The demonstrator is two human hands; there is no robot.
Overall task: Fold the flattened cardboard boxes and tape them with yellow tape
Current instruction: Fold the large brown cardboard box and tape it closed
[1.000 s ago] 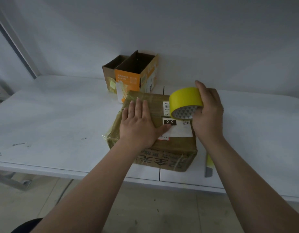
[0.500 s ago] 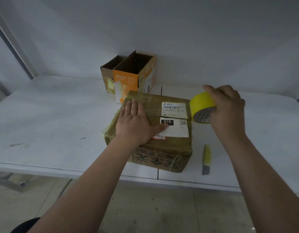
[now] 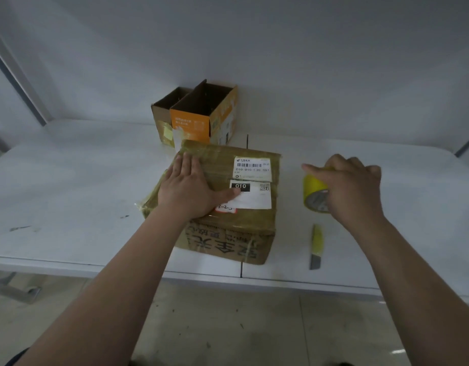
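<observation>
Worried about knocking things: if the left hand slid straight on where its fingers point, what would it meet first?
Likely the open orange box, just past the far edge of the brown box; gap unclear.

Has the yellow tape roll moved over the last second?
Yes. Gripped by the right hand, the yellow tape roll went rightward, from above the cardboard box to clear of it, over the table.
</observation>
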